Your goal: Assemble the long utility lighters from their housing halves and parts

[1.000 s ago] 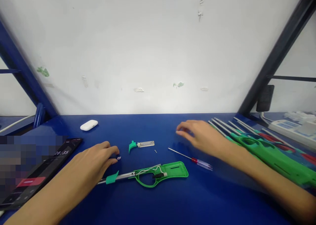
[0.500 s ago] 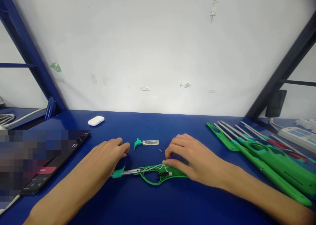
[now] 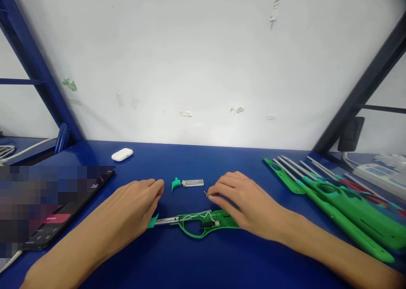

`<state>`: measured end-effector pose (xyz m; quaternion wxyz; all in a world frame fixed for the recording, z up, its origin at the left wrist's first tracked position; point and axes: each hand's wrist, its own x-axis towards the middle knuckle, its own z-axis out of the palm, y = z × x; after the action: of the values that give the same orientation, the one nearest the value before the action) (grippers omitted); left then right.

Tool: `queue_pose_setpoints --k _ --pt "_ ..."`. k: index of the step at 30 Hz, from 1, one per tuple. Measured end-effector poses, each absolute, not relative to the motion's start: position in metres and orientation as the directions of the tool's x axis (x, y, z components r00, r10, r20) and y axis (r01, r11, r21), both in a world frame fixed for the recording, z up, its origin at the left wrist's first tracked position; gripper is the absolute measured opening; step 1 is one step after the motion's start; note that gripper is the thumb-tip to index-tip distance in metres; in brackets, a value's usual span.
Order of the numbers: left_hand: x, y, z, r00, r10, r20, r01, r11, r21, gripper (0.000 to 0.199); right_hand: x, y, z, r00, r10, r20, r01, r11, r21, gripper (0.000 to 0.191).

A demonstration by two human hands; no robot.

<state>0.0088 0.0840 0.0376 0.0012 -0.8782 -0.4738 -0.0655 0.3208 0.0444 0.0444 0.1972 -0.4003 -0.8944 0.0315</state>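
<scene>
An opened green long-nosed lighter shell point(image 3: 225, 219) lies across the blue table, its white wire and black igniter exposed. A metal tube point(image 3: 168, 221) runs left from it into a teal piece point(image 3: 152, 222), partly covered by my left hand point(image 3: 139, 202). That hand is curled with its fingers together; whatever it may hold is hidden. Thumb and forefinger of my right hand point(image 3: 233, 200) pinch around a small metal pin point(image 3: 205, 192), just above the shell. Behind lie a teal trigger point(image 3: 175, 184) and a clear fuel tank point(image 3: 193, 183), joined end to end.
At the right lie several green lighters point(image 3: 342, 204) and an empty-looking green half shell point(image 3: 283, 175). A power strip point(image 3: 377, 174) is beyond them. On the left are a dark-screened device point(image 3: 79, 204) and a white earbud case point(image 3: 122, 154). Blue frame posts point(image 3: 41, 64) flank the wall.
My right hand's fingertips have left the white wire and moved up to the small pin. My left hand has shifted slightly and covers more of the teal piece.
</scene>
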Motion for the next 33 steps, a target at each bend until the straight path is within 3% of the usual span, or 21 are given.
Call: queue_pose_setpoints --k 8,19,26,33 --pt "0.006 0.085 0.031 0.611 0.776 0.154 0.783 -0.621 0.023 0.033 0.299 0.086 0.039 -0.647 0.698 0.306 0.701 0.703 -0.121 0.035" --pt "0.006 0.095 0.026 0.653 0.732 0.193 0.753 -0.655 -0.064 0.041 0.292 0.089 0.038 -0.621 0.723 0.302 0.734 0.672 -0.097 0.023" --pt "0.012 0.086 0.031 0.602 0.777 0.183 0.796 -0.600 -0.073 0.037 0.303 0.058 0.061 -0.677 0.667 0.312 0.660 0.737 -0.145 0.028" --pt "0.047 0.084 0.063 0.414 0.900 0.139 0.907 -0.395 -0.144 0.024 0.324 0.029 0.048 -0.721 0.635 0.277 0.628 0.768 -0.124 0.023"
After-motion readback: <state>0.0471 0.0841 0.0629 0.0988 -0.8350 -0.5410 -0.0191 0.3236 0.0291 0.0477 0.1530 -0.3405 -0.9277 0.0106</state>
